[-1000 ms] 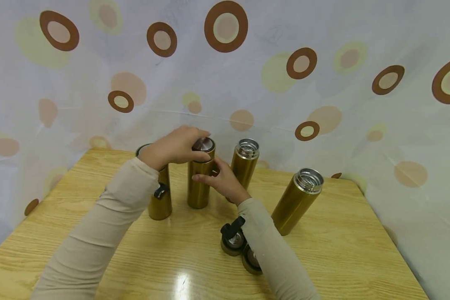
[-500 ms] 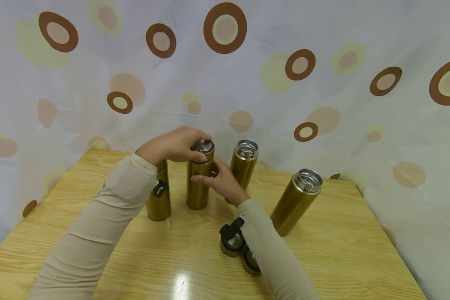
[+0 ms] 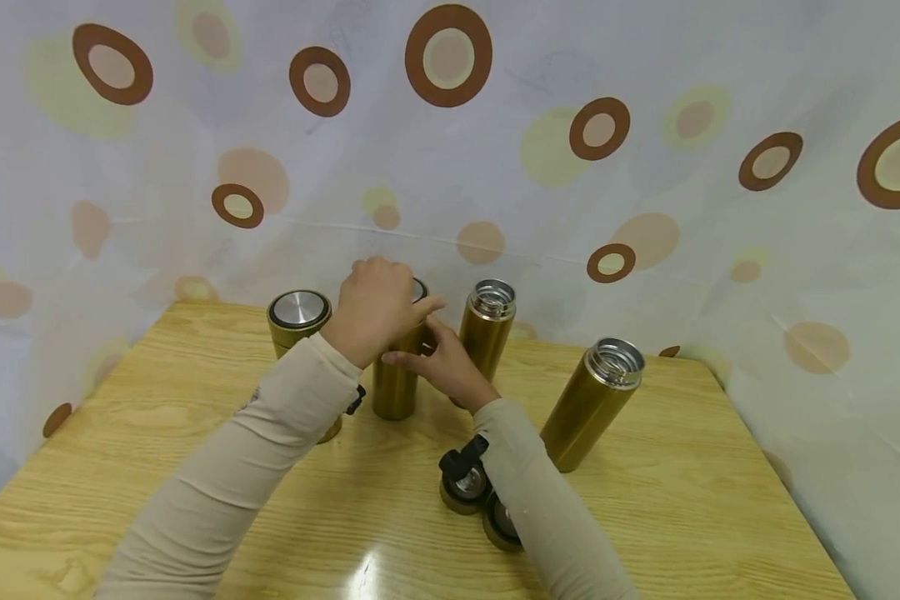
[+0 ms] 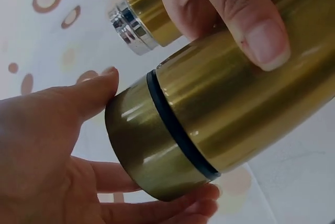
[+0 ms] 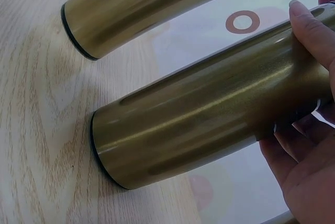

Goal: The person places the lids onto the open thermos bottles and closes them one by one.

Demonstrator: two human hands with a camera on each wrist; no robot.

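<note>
- The left hand (image 3: 375, 310) is grasping the lid (image 4: 149, 143) of the held bottle; the left wrist view is showing the thumb at the upper edge and the other fingers curling beneath.
- The lid is sitting on the bottle, with a dark ring showing at the seam.
- The right hand (image 3: 452, 360) is gripping the body of that gold bottle (image 3: 394, 387) below the lid, thumb on one side, fingers on the other.
- The gripped bottle is standing upright on the wooden table (image 3: 690, 475), left of centre, toward the far edge.
- A closed bottle (image 3: 300, 315) with a brushed metal top is standing to its left and slightly nearer; the left forearm is partly covering it.
- An open bottle (image 3: 486, 335) is standing just to the right of the gripped one, its silver neck showing.
- A second open bottle (image 3: 589, 404) is standing farther right and nearer, also with its silver neck showing.
- Two loose lids (image 3: 465, 493) are lying side by side at the near side of the bottles; the right sleeve (image 3: 555, 500) is partly covering the right one.
- A circle-patterned covering (image 3: 540, 50) is hanging behind the table.
</note>
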